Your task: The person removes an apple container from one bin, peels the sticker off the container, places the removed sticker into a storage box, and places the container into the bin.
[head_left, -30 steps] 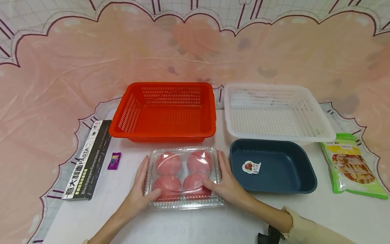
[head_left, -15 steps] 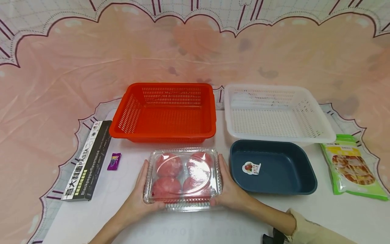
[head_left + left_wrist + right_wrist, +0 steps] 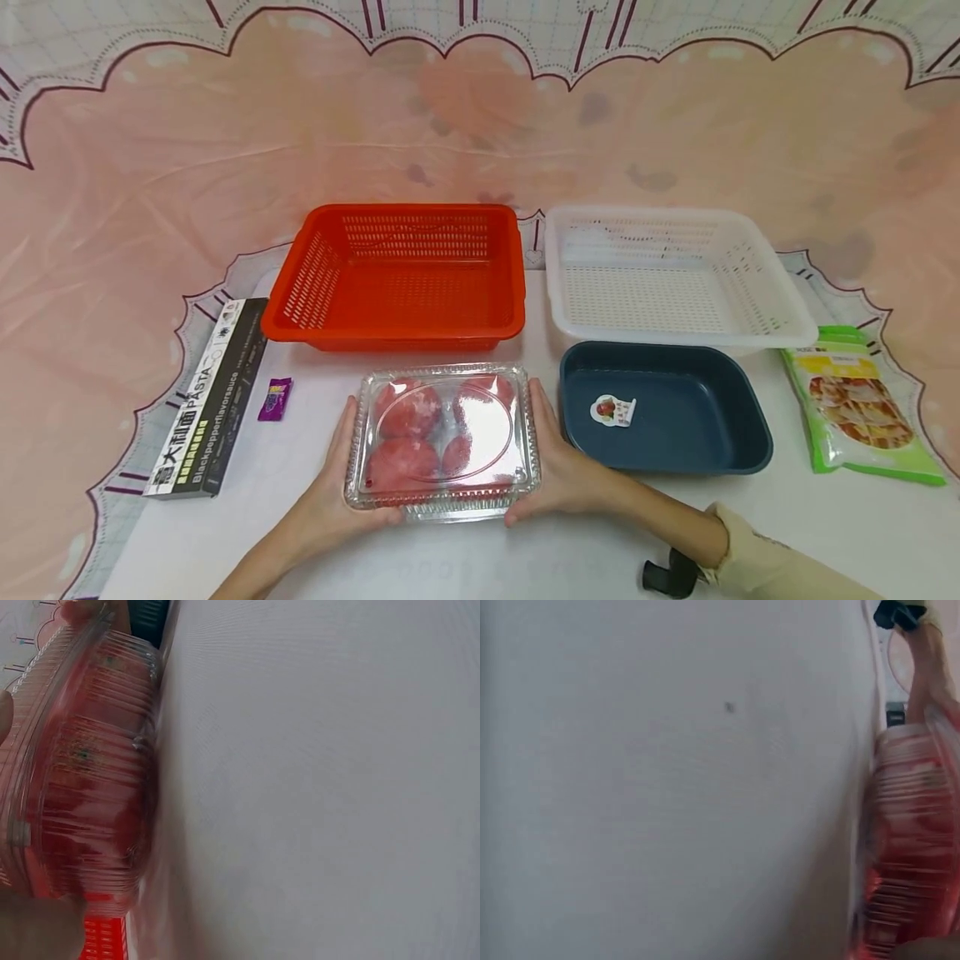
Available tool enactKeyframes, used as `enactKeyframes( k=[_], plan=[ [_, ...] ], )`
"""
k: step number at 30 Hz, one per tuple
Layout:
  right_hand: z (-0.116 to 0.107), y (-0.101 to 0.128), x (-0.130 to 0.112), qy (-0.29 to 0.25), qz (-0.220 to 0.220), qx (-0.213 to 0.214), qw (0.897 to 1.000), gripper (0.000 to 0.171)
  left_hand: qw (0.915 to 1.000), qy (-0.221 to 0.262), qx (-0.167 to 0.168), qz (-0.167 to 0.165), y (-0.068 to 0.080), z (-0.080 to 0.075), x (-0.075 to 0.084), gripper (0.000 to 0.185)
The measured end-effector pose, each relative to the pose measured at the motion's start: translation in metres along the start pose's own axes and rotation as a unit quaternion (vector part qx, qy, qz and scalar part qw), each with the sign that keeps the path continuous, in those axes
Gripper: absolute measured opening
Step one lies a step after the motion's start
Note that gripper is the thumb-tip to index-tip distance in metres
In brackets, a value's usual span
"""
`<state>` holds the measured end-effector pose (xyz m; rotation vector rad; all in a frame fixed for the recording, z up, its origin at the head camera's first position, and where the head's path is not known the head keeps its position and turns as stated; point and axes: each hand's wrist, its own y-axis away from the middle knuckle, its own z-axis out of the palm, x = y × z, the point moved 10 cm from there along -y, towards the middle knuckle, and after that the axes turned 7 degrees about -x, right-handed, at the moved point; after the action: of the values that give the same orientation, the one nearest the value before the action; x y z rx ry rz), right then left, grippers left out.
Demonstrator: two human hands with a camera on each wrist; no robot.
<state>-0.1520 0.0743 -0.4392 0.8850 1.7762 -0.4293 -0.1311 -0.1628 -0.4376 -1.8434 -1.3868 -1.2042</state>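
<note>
Hands are gripping the clamshell [image 3: 442,440] from both sides, left hand [image 3: 330,492] and right hand [image 3: 558,475], tilting it off the table [image 3: 525,550]; baskets are sitting unfilled.

The head camera looks forward and down over the white table [image 3: 525,558], taking in the whole layout. Both wrist cameras sit very close, rolled sideways along that table: the clear clamshell box [image 3: 442,437] fills the left view's left edge [image 3: 82,772] and the right view's right edge [image 3: 915,840].
</note>
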Motion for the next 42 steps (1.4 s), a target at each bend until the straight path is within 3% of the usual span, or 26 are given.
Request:
enactKeyframes(
  k=[6,13,20,26,36,42],
  plan=[
    [0.0,0.003,0.003,-0.005,-0.01,0.051,0.999,0.145,0.9999,0.002,0.005,-0.013,0.001,0.0,-0.003,0.142],
    [0.002,0.005,0.005,-0.006,0.007,0.084,0.996,0.139,0.9969,0.027,0.008,-0.073,0.007,0.005,-0.008,0.137],
    [0.006,0.003,0.006,-0.092,0.014,0.089,0.992,0.133,0.9972,0.051,0.018,-0.052,0.005,0.005,-0.006,0.135],
    [0.007,0.004,0.013,-0.104,0.03,0.103,0.989,0.132,0.9965,0.042,0.044,-0.057,0.009,0.006,-0.009,0.133],
    [0.01,0.006,0.009,-0.138,0.01,0.122,0.983,0.127,0.9934,0.047,0.081,-0.066,0.017,0.005,-0.006,0.122],
    [0.013,0.023,-0.004,-0.148,-0.017,0.152,0.977,0.128,0.9888,0.051,0.086,-0.111,0.033,0.009,0.001,0.126]
  ],
)
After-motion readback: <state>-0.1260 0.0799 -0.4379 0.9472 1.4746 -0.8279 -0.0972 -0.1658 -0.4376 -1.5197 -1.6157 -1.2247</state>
